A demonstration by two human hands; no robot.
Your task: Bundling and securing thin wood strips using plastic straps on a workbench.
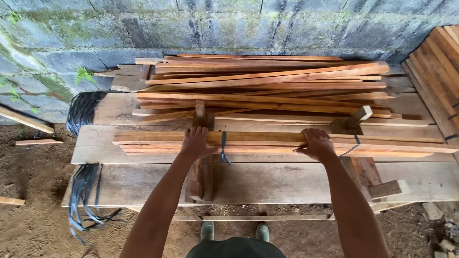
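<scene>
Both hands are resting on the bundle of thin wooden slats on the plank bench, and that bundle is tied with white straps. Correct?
Not quite: the straps are black, not white, as the head view shows. Both the left hand and right hand do rest on the bundle of slats on the plank bench, with black straps around it.

No packages, labels, signs or screens show anywhere among the timber, bench and block wall.

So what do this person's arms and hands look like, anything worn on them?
Both arms are bare up to the frame's lower edge: no sleeves show. The left hand and right hand wear no gloves, and no watch, ring or band is visible. Below are a dark garment and green boots.
</scene>
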